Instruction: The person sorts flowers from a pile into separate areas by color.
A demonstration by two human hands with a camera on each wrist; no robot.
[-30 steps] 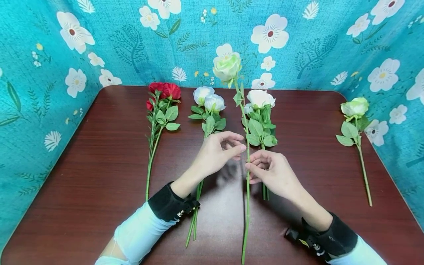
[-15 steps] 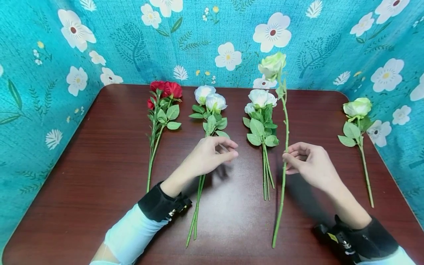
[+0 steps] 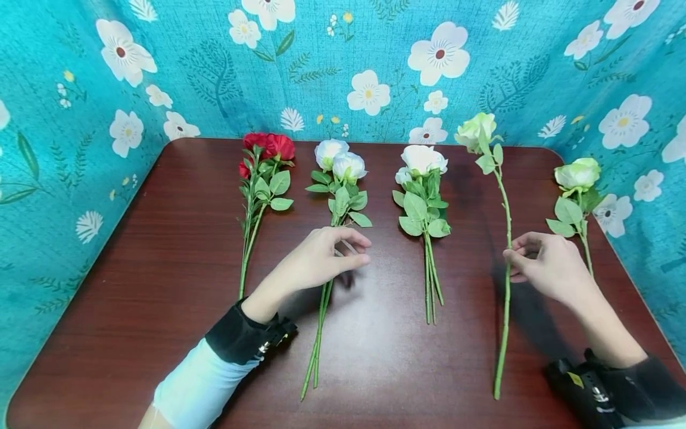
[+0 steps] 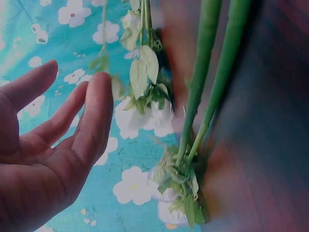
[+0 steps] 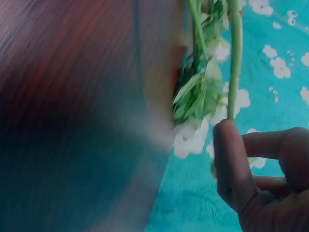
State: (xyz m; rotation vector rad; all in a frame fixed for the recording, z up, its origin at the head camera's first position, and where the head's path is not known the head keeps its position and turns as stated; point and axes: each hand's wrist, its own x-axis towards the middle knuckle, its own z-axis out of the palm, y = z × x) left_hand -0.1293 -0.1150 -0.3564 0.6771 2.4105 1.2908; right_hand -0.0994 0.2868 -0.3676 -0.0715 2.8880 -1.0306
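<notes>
My right hand (image 3: 552,265) pinches the long stem of a pale green rose (image 3: 477,132) between thumb and fingers, on the right side of the table. The bloom leans up and to the left, with a few leaves just below it. In the right wrist view the stem (image 5: 235,67) runs up from the fingertips. My left hand (image 3: 327,259) holds nothing; its fingers are loosely bent above the stems of the pale blue-white roses (image 3: 348,165). The left wrist view shows those stems (image 4: 195,96) beside the hand.
Red roses (image 3: 277,146) lie to the left on the brown table (image 3: 161,268). White roses (image 3: 423,159) lie between my hands. Another green rose (image 3: 577,174) lies at the far right, its lower stem hidden behind my right hand. A blue floral cloth (image 3: 214,77) hangs behind.
My right hand has carried the green rose to the right, past the white roses, and its bloom sits lower. The left hand has drawn back left, away from the stem.
</notes>
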